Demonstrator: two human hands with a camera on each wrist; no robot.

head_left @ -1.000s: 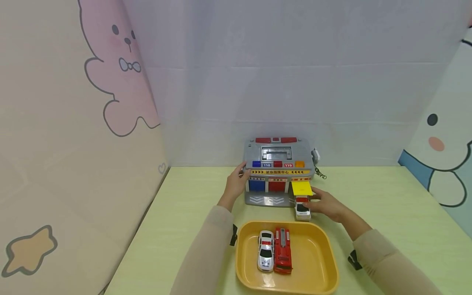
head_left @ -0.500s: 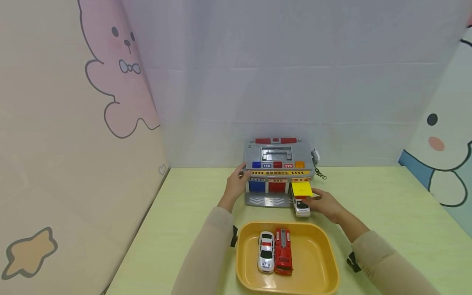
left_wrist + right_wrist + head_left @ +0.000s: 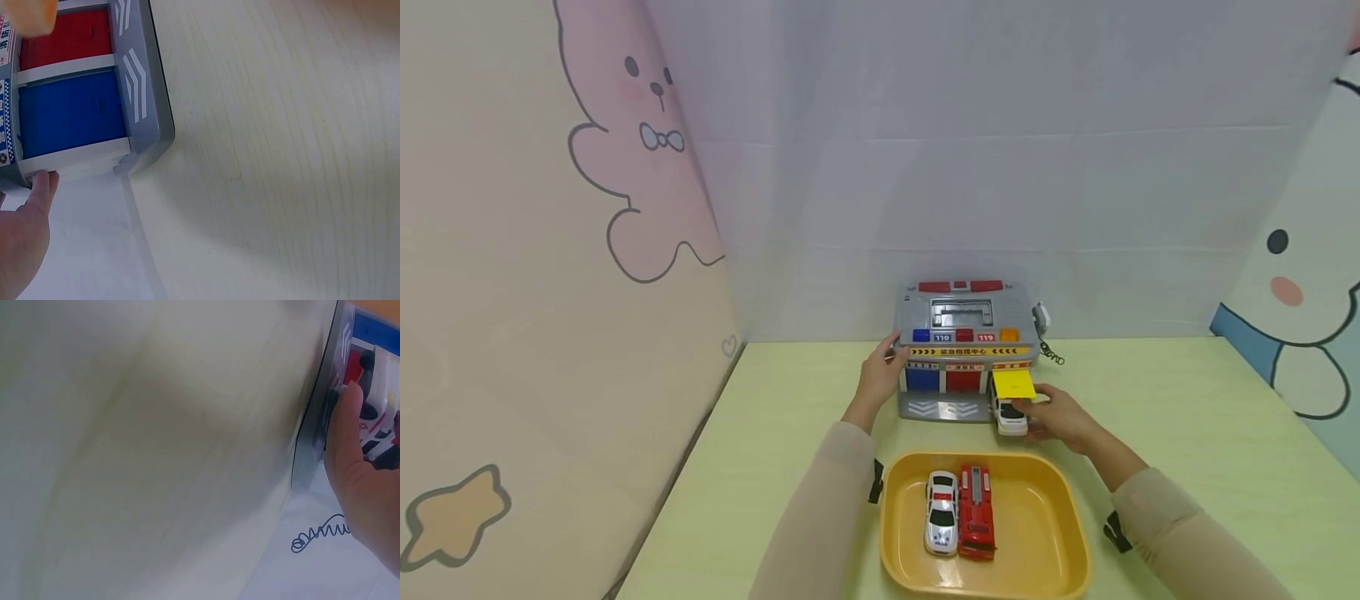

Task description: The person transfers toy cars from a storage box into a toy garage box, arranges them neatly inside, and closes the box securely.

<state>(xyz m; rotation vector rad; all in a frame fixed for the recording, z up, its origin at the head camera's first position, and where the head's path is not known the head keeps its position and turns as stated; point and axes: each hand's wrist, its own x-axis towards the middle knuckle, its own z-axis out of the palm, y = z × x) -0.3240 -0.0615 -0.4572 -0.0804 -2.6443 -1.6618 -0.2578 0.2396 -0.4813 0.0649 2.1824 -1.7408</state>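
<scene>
A grey toy emergency station [image 3: 964, 315] stands at the back of the table. Its blue door [image 3: 922, 379] and red door [image 3: 964, 381] are down, while the yellow door [image 3: 1014, 384] is swung up and outward. Under that flap, a white toy car [image 3: 1012, 423] sits partly inside the right bay, its front end sticking out. My right hand [image 3: 1060, 418] grips the car, thumb [image 3: 347, 415] along its side. At the station's left side rests my left hand [image 3: 880, 372], with extended fingers [image 3: 42, 187] against the side wall in the left wrist view.
A yellow tray [image 3: 1033, 533] lies in front of the station, holding a white toy police car [image 3: 942, 512] and a red toy fire truck [image 3: 976, 512]. A toy handset [image 3: 1042, 317] with a coiled cord [image 3: 1052, 353] hangs at the station's right side.
My right hand has moved the white car back and slightly left, further under the yellow door. The left hand has stayed at the station's side.
</scene>
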